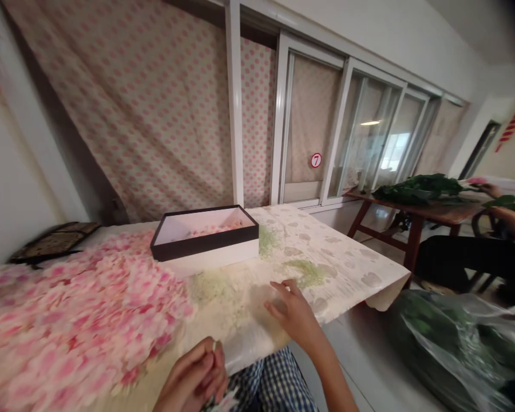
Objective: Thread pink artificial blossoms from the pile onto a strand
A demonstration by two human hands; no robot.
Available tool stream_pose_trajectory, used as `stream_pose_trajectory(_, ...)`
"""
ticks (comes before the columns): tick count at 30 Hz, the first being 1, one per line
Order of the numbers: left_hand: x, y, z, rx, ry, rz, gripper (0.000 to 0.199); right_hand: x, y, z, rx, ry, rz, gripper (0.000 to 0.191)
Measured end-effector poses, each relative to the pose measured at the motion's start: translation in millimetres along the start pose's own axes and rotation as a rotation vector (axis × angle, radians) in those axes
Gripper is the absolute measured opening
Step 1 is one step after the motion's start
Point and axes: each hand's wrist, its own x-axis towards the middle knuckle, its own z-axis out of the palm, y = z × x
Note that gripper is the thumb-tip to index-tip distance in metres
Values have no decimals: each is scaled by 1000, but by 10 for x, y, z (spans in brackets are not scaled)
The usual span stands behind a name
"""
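My left hand [195, 375] is closed at the table's front edge, above my lap. A small pale tip [215, 345] shows between its thumb and fingers, too little of it to name. Below that hand a whitish, blurred bit [226, 402] is partly hidden. My right hand [292, 309] reaches over the table with fingers spread and nothing in them. Pink artificial petals [86, 320] lie in a wide heap left of my hands. Beyond them stands a white box with a dark rim [206, 243], some pink pieces [214, 229] inside.
Green bits [304, 273] are scattered on the patterned tablecloth [347, 269]. A dark patterned item [54, 240] lies at the back left. On the right are a plastic bag of greenery [463, 349], a wooden table [412, 209] with green leaves [424, 187], and another person's arm [512, 223].
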Motion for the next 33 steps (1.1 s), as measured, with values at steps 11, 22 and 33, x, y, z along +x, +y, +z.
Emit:
stream_pose_trajectory(11, 127, 60, 143, 12, 330, 364, 25, 106, 40, 125, -44, -124, -124, 17)
stream_pose_trajectory(22, 348, 14, 1, 610, 661, 789, 16, 99, 181, 99, 153, -82, -23, 25)
stream_pose_trajectory(33, 292, -183, -189, 1287, 278, 653, 21, 61, 139, 55, 53, -231, -56, 15)
